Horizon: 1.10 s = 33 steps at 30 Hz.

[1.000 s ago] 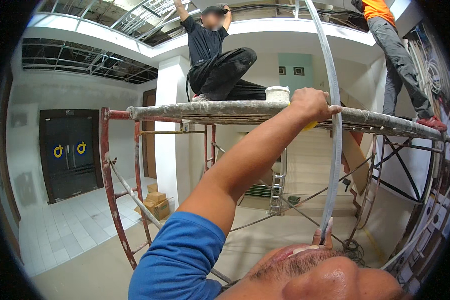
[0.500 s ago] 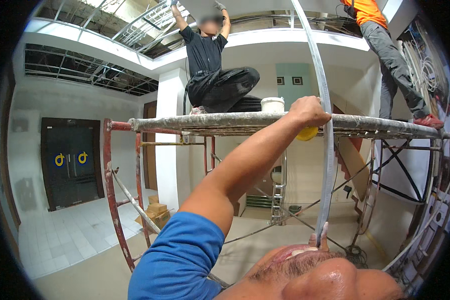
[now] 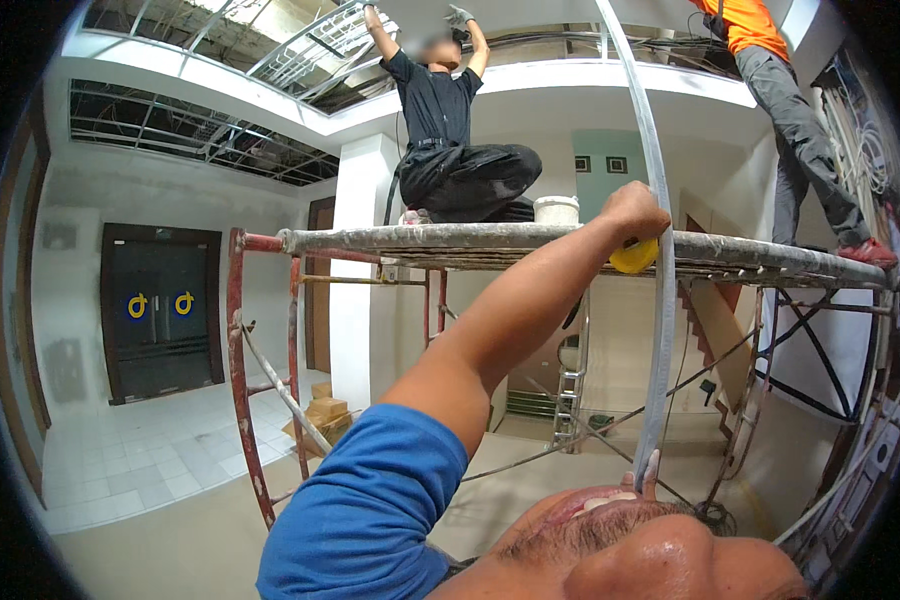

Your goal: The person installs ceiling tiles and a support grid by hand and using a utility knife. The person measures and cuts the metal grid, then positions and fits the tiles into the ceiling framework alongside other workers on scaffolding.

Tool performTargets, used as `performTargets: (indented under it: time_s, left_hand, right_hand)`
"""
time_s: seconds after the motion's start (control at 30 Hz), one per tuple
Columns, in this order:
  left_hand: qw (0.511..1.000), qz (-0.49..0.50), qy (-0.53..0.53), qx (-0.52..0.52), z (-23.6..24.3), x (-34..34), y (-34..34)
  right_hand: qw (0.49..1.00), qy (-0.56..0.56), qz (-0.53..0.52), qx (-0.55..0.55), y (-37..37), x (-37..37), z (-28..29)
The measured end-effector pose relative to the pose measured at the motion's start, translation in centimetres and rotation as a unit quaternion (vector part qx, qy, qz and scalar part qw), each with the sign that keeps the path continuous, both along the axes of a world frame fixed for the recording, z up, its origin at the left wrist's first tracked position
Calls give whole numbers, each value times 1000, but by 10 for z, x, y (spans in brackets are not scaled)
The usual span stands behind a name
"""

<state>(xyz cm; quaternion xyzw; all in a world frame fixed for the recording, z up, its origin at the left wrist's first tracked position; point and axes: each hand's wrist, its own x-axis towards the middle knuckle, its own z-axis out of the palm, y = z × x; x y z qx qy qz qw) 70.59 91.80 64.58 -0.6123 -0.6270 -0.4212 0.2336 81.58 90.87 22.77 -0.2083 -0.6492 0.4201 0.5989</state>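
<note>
A long grey metal profile (image 3: pixel 658 300) stands nearly upright in front of me, its top leaving the picture. My left arm, in a blue sleeve, reaches up to it across the scaffold. Beside the profile, my left hand (image 3: pixel 634 210) is closed around a yellow rounded thing (image 3: pixel 635 257), mostly hidden by the hand and the platform edge; I cannot make out its kind. At the profile's lower end, fingertips of my right hand (image 3: pixel 650 474) show, closed around it. The rest of that hand is hidden.
A scaffold platform (image 3: pixel 450 236) on red posts (image 3: pixel 240 370) spans the view. On it, one person in dark clothes (image 3: pixel 435 130) sits with arms raised to the ceiling; another in orange (image 3: pixel 755 30) stands. A white bucket (image 3: pixel 556 210) and cardboard boxes (image 3: pixel 325 412) are nearby.
The view has turned slightly left, so the room sits farther right. My left hand is a little higher, with more of the yellow thing showing. The right fingertips stay at the profile's lower end.
</note>
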Motion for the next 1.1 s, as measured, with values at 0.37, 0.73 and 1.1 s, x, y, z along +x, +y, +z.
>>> performTargets:
  time_s: [0.37,0.73,1.1]
  left_hand:
    - [1000,-18,11,-20,16,-6,7]
    - [1000,-16,1,-23,22,9,-7]
    - [996,-39,64,-56,31,-15,-10]
  right_hand:
    - [989,49,-89,105,33,-19,-30]
    - [990,57,-67,109,15,-3,-15]
    - [995,18,-78,63,8,-4,-13]
